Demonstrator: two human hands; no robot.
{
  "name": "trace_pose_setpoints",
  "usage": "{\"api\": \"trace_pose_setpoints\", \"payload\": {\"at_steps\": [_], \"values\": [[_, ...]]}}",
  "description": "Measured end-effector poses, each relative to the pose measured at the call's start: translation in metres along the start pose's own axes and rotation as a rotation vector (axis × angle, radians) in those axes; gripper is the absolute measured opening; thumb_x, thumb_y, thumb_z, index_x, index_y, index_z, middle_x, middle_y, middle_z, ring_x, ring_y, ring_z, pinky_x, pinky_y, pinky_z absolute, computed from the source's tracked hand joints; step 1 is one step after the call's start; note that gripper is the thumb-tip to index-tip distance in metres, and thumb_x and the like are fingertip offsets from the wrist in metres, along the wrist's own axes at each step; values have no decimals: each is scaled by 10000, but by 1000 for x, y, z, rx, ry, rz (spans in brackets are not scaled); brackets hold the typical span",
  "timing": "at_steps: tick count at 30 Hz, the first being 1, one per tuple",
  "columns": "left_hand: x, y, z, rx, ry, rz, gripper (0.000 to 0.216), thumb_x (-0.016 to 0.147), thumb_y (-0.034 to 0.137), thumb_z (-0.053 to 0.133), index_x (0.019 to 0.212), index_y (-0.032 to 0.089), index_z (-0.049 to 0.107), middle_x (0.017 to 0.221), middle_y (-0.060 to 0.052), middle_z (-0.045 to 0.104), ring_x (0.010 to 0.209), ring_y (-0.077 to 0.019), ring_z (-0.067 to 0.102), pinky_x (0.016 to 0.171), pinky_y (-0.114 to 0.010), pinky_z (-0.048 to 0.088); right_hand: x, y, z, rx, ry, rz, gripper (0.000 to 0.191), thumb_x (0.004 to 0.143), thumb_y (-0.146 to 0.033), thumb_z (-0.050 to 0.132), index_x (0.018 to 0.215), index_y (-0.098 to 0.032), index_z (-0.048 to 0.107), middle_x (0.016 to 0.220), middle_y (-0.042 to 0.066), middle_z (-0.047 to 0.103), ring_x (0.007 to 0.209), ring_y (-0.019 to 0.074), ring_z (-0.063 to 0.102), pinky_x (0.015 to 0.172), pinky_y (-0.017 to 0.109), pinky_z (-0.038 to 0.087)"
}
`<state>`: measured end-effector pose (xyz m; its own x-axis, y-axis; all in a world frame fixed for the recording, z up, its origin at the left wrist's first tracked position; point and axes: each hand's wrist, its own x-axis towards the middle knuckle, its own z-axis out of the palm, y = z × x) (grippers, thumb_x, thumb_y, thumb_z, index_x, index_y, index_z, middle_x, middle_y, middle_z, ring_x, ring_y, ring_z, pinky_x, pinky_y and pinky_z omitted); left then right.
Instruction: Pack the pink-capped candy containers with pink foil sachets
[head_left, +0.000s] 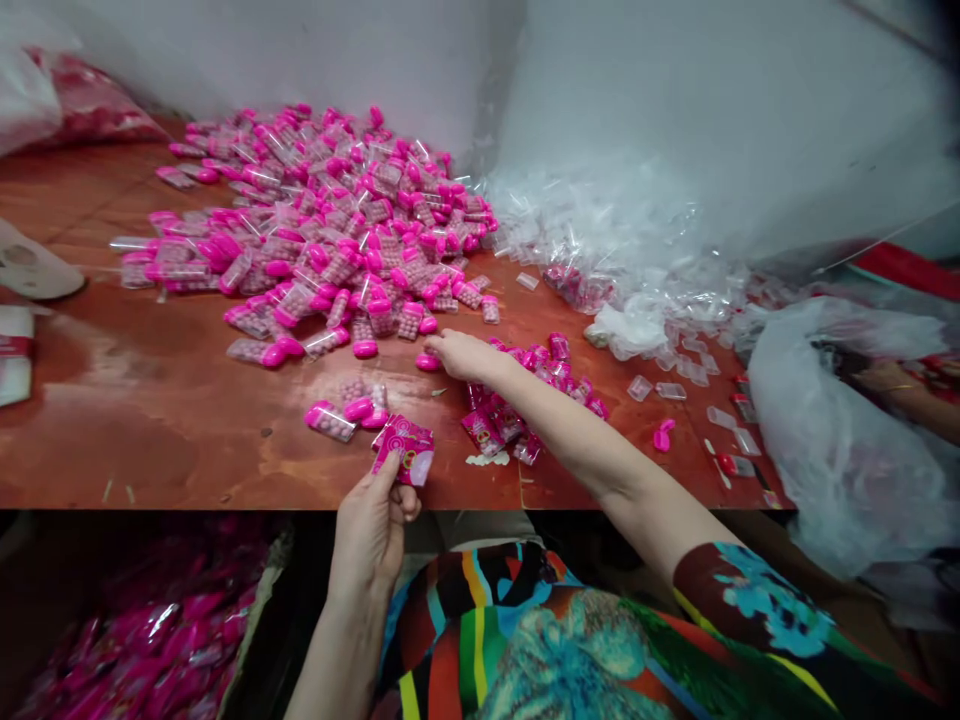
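Observation:
My left hand (371, 525) is at the table's near edge, pinching a small pink printed packet (406, 449). My right hand (461, 354) stretches forward across the reddish table (150, 410), fingertips on a pink-capped piece (427, 362) at the near edge of a big heap of clear containers with pink caps (330, 230). Whether the fingers have closed on it is unclear. Under my right forearm lies a small cluster of pink packets (499, 425). A few loose capped containers (349, 412) lie just ahead of my left hand.
A heap of clear empty containers and plastic wrap (637, 260) fills the back right. A white plastic bag (847, 440) sits at the right, with another person's arm (911, 395) behind it. A box of pink items (142, 640) stands below the table on the left.

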<state>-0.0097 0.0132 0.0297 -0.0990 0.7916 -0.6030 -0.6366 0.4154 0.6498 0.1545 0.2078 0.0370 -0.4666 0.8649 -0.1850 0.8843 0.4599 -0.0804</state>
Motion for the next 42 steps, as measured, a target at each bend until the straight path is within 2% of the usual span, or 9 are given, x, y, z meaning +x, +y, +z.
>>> {"api": "trace_pose_setpoints", "payload": {"at_steps": [5, 8, 14, 17, 22, 25, 28, 32, 42], "values": [[2, -1, -2, -4, 32, 12, 449, 512, 406, 946, 655, 167, 594, 488, 56, 505, 393, -60, 415, 391, -204, 319, -9, -7, 1, -63, 74, -129, 433, 987, -136, 432, 1380, -262, 563, 1400, 137, 501, 1169, 293, 536, 903, 415, 465], [1, -2, 1, -9, 13, -9, 448, 511, 386, 949, 678, 162, 598, 517, 56, 517, 403, -50, 404, 392, -195, 318, -10, -17, 8, -111, 94, -208, 368, 1003, -173, 425, 1322, -236, 598, 1375, 141, 524, 1220, 324, 475, 901, 440, 456], [-4, -4, 7, -14, -25, -11, 390, 554, 241, 930, 676, 141, 573, 547, 62, 524, 406, -23, 362, 393, -190, 289, -11, -36, 20, -31, 177, -88, 258, 1006, -170, 414, 1150, -118, 621, 1264, 193, 590, 1192, 327, 481, 981, 488, 393], [-5, -6, 4, -27, 13, 34, 386, 577, 246, 924, 670, 132, 568, 534, 64, 521, 403, -24, 367, 395, -188, 295, -37, -49, 25, 312, 260, -52, 220, 981, -215, 491, 1155, -124, 587, 1196, 141, 628, 1148, 289, 543, 989, 452, 408], [-8, -15, -1, 41, 31, 64, 351, 569, 254, 923, 676, 102, 626, 523, 37, 553, 403, -44, 415, 402, -197, 307, -109, -71, 40, 1276, 256, 42, 312, 932, -428, 587, 1136, -195, 555, 955, 8, 649, 877, 175, 639, 793, 303, 512], [-10, -23, -1, 123, 2, 89, 329, 591, 306, 908, 677, 100, 667, 475, 33, 530, 404, -60, 426, 414, -204, 306, -138, -79, 56, 1574, 119, 41, 361, 812, -397, 743, 1065, -193, 588, 953, 4, 659, 865, 156, 647, 796, 285, 531], [-11, -30, 0, 193, -13, 93, 335, 589, 354, 903, 654, 116, 677, 459, 26, 524, 409, -67, 434, 422, -200, 307, -150, -85, 71, 1738, 136, 165, 437, 733, -341, 794, 1089, -202, 582, 953, 1, 658, 855, 144, 649, 791, 277, 536], [-12, -38, 1, 234, -15, 10, 348, 571, 370, 903, 610, 126, 658, 461, 12, 532, 400, -73, 441, 422, -200, 319, -157, -92, 82, 1775, 224, 328, 473, 717, -362, 807, 1101, -217, 572, 839, -28, 618, 724, 120, 611, 683, 254, 515], [-13, -53, 10, 227, 13, -30, 389, 505, 361, 932, 588, 135, 626, 463, 29, 524, 380, -60, 416, 384, -196, 289, -169, -96, 90, 1674, 370, 377, 300, 818, -300, 693, 1062, -210, 543, 696, -73, 523, 596, 93, 507, 621, 237, 457]]}}
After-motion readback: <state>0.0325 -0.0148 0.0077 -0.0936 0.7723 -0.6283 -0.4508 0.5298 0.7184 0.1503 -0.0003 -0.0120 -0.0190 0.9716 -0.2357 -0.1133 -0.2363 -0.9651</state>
